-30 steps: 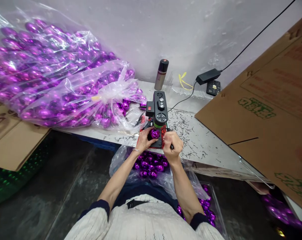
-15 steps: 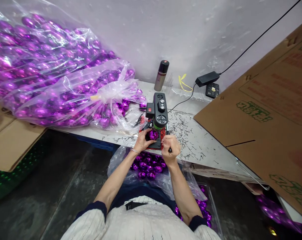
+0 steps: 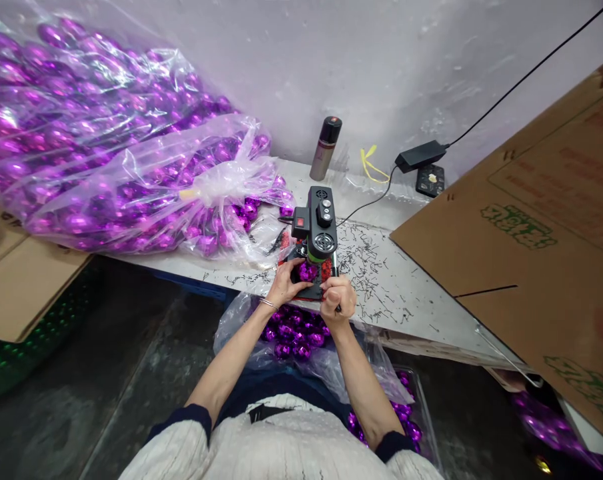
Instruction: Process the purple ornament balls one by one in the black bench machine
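Observation:
A small black machine (image 3: pixel 317 223) with a red switch stands on a red-and-black base at the table's front edge. Under its head sits one shiny purple ball (image 3: pixel 308 271). My left hand (image 3: pixel 285 285) curls around that ball from the left and holds it in place. My right hand (image 3: pixel 338 300) is closed in a fist around the machine's thin black lever, just right of the ball. Below the table edge, between my arms, an open plastic bag (image 3: pixel 296 330) holds several purple balls.
Big clear bags of purple balls (image 3: pixel 106 147) fill the left of the white table (image 3: pixel 396 280), which is strewn with dark slivers. A spray can (image 3: pixel 324 148) and a power adapter (image 3: pixel 420 154) stand by the wall. Cardboard sheets (image 3: pixel 536 233) lean at right.
My right hand has shifted a little left and toward me along the lever. The left hand stays on the ball. The view has drifted slightly.

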Available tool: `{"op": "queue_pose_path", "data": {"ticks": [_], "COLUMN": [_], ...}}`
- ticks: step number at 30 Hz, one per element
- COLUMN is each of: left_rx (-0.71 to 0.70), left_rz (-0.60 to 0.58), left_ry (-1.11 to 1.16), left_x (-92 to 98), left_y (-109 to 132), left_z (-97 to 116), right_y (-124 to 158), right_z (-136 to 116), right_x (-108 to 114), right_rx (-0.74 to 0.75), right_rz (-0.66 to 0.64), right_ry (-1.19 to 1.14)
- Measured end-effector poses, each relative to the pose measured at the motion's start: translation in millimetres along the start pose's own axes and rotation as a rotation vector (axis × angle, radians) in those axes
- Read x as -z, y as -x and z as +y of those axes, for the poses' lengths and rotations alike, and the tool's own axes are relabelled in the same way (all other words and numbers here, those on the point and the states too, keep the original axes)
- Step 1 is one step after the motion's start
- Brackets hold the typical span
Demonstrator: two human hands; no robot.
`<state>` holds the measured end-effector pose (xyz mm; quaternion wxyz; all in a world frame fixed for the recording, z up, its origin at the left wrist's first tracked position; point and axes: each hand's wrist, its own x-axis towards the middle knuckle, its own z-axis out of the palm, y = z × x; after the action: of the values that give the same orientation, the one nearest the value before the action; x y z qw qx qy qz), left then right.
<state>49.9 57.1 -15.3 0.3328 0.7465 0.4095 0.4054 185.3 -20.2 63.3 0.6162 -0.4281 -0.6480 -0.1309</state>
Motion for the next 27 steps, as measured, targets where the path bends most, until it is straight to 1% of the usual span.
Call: {"op": "queue_pose_path", "data": {"ticks": [9, 18, 21, 24, 27], "left_rx": [0.013, 0.009, -0.008, -0.023, -0.036], "left_rz": [-0.025, -0.016, -0.01, -0.003, 0.007], "left_ry": [0.016, 0.001, -0.009, -0.02, -0.02], "left_x": [1.5, 1.5, 1.2, 1.1, 0.4], "left_y": [-0.5, 0.0, 0.0, 1.1, 1.7], "left_z": [2.4, 1.0, 0.2, -0.9, -2.5], "right_y": [2.5, 8.6, 12.5, 15.4, 7.0], "right_z": [0.6, 3.9, 5.3, 6.5, 2.5], "right_x": [-3.9, -7.2, -8.0, -8.2, -6.0], "right_rx": [0.001, -0.014, 0.006, 0.071, 0.033], "right_rz": [0.047, 0.062, 0.039, -0.002, 0.021], "right_ry": [-0.04, -0.035, -0.004, 0.023, 0.003]}}
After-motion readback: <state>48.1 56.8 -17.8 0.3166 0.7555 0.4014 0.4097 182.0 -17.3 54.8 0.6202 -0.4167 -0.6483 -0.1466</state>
